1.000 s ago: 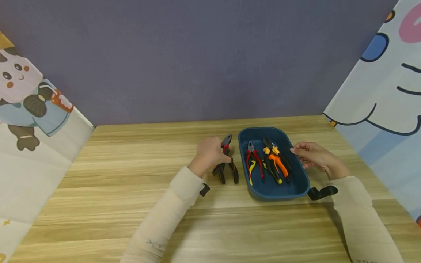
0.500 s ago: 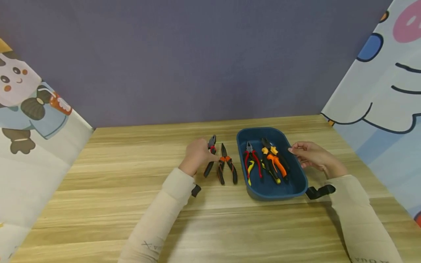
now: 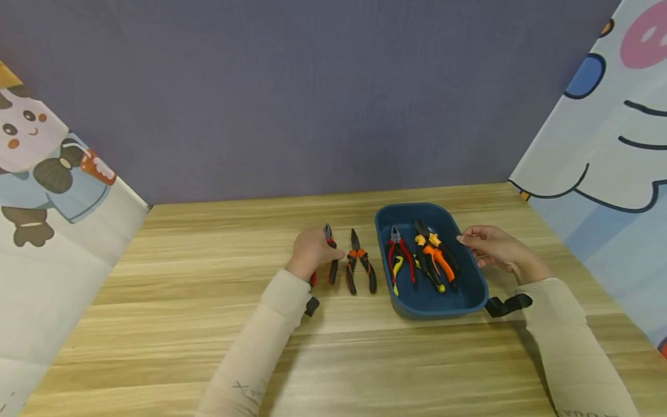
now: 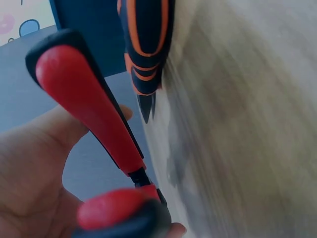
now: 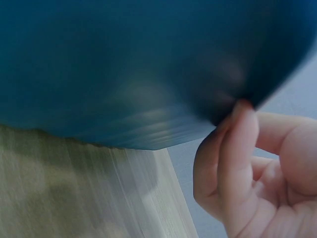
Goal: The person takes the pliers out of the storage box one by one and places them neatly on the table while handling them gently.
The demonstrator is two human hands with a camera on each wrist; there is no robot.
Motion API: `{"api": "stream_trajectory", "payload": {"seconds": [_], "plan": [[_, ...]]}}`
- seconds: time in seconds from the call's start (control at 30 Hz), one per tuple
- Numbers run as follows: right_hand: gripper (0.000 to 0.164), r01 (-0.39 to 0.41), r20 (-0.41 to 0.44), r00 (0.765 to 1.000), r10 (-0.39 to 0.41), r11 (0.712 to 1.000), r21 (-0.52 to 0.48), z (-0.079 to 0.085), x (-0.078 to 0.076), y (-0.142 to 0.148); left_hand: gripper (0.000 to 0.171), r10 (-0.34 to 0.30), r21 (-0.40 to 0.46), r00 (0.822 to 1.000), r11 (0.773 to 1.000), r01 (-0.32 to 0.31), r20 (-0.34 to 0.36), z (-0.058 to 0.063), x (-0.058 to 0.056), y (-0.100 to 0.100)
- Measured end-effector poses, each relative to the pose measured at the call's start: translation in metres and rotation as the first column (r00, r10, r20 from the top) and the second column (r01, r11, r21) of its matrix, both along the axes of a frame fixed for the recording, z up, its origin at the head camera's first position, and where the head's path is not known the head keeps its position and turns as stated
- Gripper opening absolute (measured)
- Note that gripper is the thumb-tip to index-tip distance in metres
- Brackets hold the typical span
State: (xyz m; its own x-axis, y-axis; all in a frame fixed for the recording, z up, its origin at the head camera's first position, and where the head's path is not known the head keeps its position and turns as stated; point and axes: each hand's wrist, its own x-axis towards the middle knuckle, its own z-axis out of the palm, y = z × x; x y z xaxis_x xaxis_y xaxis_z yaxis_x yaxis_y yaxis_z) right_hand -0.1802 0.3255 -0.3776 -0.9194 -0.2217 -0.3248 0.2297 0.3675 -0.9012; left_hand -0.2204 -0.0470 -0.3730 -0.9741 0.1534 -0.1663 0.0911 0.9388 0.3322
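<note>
In the head view my left hand (image 3: 311, 252) grips red-and-black pliers (image 3: 332, 272) around their middle, jaws pointing away and handles spread toward me. The left wrist view shows the pliers' red handle (image 4: 94, 106) up close, with the thumb beside it. Just right of that hand, long-nose pliers (image 3: 354, 255) with black-and-orange handles lie on the table. My right hand (image 3: 497, 249) pinches the right rim of a blue plastic bin (image 3: 471, 295); the right wrist view shows its fingertips (image 5: 242, 111) at the rim. Several pliers lie inside, including red-handled ones (image 3: 401, 255) and orange-handled ones (image 3: 440, 260).
The wooden table (image 3: 182, 289) stretches widely to the left and in front of the bin. A grey-purple panel (image 3: 312, 104) rises along its back edge, and cartoon-printed sheets (image 3: 57, 191) flank both sides.
My left hand has moved left with the red-and-black pliers, away from the long-nose pliers, and then slightly toward me. Both handles now show apart. The right hand stays at the bin.
</note>
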Motion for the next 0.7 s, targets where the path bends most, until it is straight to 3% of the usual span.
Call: {"api": "stream_trajectory", "payload": {"seconds": [0.17,0.43,0.7], "plan": [[0.02,-0.002,0.0,1.0,0.002,1.0,0.007,0.0,-0.001,0.0,0.048,0.042,-0.015,0.999,0.999,-0.042,0.019,-0.003,-0.001,0.002],[0.018,-0.001,0.022,1.0,0.001,1.0,-0.008,-0.001,-0.001,0.001,0.046,0.06,-0.065,0.997,0.996,-0.058,0.043,-0.01,-0.004,0.006],[0.018,0.003,0.022,1.0,-0.003,1.0,-0.001,0.002,-0.001,0.001,0.063,0.061,-0.116,0.997,0.992,-0.056,0.041,-0.011,-0.002,0.011]]}}
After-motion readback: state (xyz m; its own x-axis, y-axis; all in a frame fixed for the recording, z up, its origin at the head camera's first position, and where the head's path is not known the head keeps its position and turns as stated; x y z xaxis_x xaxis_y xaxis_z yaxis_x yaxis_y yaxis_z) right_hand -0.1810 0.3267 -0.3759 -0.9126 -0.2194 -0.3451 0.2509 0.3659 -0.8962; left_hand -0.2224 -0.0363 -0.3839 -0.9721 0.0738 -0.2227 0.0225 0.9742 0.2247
